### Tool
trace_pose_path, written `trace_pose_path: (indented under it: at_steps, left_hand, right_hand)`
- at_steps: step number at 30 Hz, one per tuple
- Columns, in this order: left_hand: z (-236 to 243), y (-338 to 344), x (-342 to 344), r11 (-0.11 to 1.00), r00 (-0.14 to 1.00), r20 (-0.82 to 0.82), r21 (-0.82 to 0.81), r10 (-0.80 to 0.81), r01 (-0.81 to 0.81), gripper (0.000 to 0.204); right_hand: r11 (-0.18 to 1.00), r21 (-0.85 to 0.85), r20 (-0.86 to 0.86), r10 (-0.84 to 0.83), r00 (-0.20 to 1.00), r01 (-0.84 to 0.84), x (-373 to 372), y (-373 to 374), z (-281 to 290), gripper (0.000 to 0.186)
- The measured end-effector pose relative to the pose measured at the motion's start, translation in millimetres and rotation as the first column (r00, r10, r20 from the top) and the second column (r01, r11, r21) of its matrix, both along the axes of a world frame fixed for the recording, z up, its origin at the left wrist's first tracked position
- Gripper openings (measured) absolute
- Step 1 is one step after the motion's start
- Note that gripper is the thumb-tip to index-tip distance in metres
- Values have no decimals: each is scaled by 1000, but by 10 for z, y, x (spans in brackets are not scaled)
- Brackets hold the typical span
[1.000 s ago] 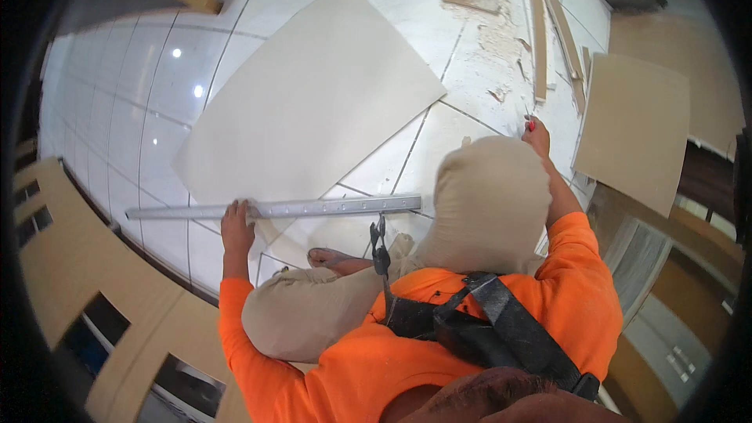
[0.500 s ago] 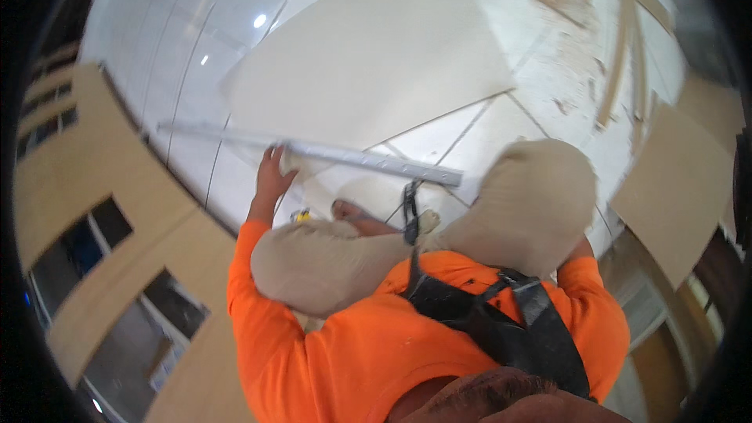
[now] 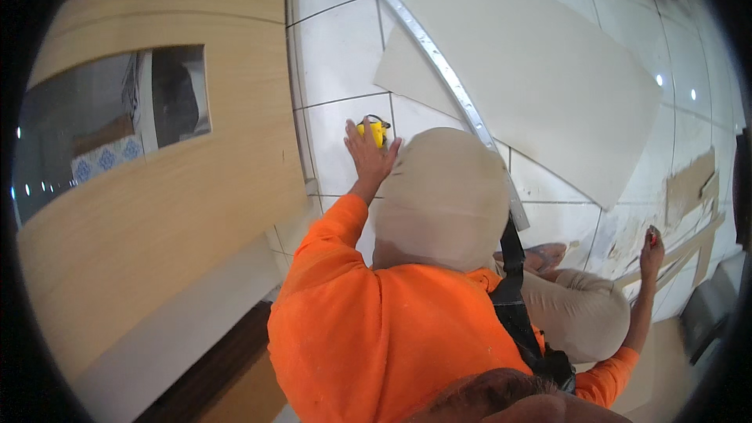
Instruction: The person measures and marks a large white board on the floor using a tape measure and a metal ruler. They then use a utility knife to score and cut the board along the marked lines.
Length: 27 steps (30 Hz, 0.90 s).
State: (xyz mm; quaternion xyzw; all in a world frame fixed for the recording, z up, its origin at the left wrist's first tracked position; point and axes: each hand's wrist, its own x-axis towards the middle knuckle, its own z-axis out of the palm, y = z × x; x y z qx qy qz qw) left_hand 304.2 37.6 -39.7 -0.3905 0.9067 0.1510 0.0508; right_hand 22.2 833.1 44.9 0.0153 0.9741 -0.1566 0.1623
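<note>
My left hand (image 3: 371, 158) reaches over a yellow tape measure (image 3: 378, 135) with a black loop, on the white tiles beside my left knee. Its fingers are spread around the tool, and I cannot see a grip on it. Out at the right, my right hand (image 3: 652, 257) is closed on a small red and dark thing (image 3: 653, 238), too small to name. A long metal straightedge (image 3: 439, 59) runs past my knee, lying partly on a large pale board (image 3: 540, 70) on the floor.
Wooden panelling with glazed openings (image 3: 243, 94) stands close on my left. At the right lie brown board offcuts (image 3: 689, 184), narrow strips (image 3: 689, 247) and scattered debris. A grey box-like object (image 3: 709, 317) is at the far right. My foot (image 3: 544, 254) is near the straightedge's end.
My view has turned toward the left. My left hand has left the straightedge and come to the tape measure. My right hand, hidden before, now shows out at the right holding something small.
</note>
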Motion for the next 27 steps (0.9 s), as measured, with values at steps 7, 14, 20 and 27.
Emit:
trace_pose_path:
  at_steps: [7,14,20,27]
  left_hand:
    - [-76,-87,186,997,995,-71,0,71,-71,101]
    - [87,-300,-267,903,921,-303,418,247,-105,53]
    - [456,-110,-913,-113,883,80,993,463,-30,38]
    - [739,707,-1755,195,863,-441,850,-246,490,68]
  right_hand:
    - [942,34,-119,335,935,-333,-1740,-1637,594,36]
    - [806,-240,174,584,793,-541,-1481,-4058,350,31]
    - [688,-702,527,331,783,182,-54,-5165,-267,43]
    - [642,-647,673,228,704,411,366,-5407,-148,43]
